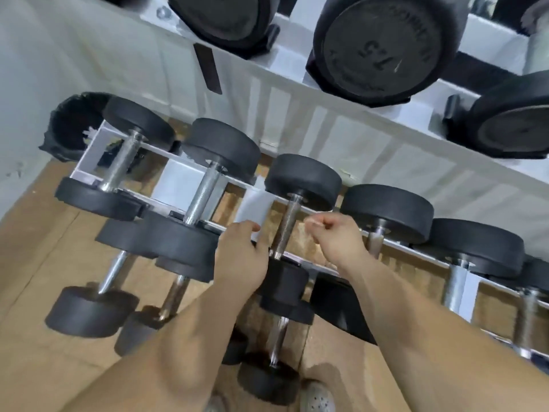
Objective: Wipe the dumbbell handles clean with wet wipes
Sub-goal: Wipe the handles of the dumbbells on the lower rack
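Two hands of mine are at the centre of the frame, one on each side of the knurled steel handle [286,224] of the third dumbbell [303,181] from the left on the low white rack [87,154]. My left hand [240,257] pinches the lower edge of a white sheet, which I take for the wet wipe [254,211]. It is just left of the handle and, as far as I can judge, does not touch it. My right hand [334,236] is clenched just right of the handle, and I see nothing inside it.

The step, I think, is to bring the wipe onto this handle. To do it well, I should fold the wipe around the handle, close my fingers over it, and rub along the whole length while twisting, because the knurling keeps dirt in its grooves. The free hand could steady the dumbbell so that it does not roll on the rack.
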The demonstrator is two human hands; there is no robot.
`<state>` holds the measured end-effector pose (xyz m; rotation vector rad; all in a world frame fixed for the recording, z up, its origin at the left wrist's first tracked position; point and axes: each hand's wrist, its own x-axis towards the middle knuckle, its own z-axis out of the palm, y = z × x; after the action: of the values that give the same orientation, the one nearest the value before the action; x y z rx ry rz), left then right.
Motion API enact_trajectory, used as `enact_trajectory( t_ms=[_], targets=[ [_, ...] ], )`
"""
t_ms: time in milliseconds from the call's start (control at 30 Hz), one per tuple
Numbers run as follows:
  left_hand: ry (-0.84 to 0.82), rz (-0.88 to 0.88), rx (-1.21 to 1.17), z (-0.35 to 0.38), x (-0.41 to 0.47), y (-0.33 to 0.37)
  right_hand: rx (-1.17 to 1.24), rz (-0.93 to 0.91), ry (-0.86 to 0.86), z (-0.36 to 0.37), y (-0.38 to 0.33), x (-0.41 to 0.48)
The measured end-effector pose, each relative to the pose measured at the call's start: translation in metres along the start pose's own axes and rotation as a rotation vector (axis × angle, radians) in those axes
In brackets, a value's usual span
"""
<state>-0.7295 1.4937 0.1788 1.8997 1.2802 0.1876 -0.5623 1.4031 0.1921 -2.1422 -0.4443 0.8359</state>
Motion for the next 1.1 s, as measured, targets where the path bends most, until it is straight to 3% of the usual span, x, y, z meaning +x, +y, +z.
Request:
enact_trajectory(
  t_ms=[133, 233, 333, 400, 500, 767, 933, 1033, 1100],
  targets=[
    [0.099, -0.241, -0.056, 0.037, 0.006, -0.016, -0.187, -0.213, -0.037, 0.016, 0.025, 0.028],
    [0.144, -0.21, -0.087, 0.047, 0.007, -0.025, -0.25, -0.436, -0.002, 0.026, 0.04, 0.04],
    [0.125, -0.196, -0.11, 0.046, 0.008, -0.028, -0.495, -0.748, 0.008, 0.032, 0.044, 0.056],
    [0.113, -0.193, -0.1, 0.048, 0.008, -0.03, -0.602, -0.75, -0.014, 0.032, 0.046, 0.067],
    [0.099, -0.192, -0.088, 0.05, 0.008, -0.035, -0.579, -0.836, 0.01, 0.028, 0.054, 0.071],
    [0.116, -0.205, -0.109, 0.053, 0.009, -0.038, -0.604, -0.909, -0.189, 0.028, 0.063, 0.07],
    [0.106, -0.208, -0.099, 0.052, 0.008, -0.038, -0.535, -0.867, 0.005, 0.03, 0.05, 0.075],
    [0.096, -0.22, -0.095, 0.051, 0.009, -0.037, -0.639, -0.818, -0.139, 0.034, 0.051, 0.062],
    [0.089, -0.218, -0.093, 0.05, 0.009, -0.037, -0.782, -0.901, -0.295, 0.032, 0.056, 0.058]
  ],
)
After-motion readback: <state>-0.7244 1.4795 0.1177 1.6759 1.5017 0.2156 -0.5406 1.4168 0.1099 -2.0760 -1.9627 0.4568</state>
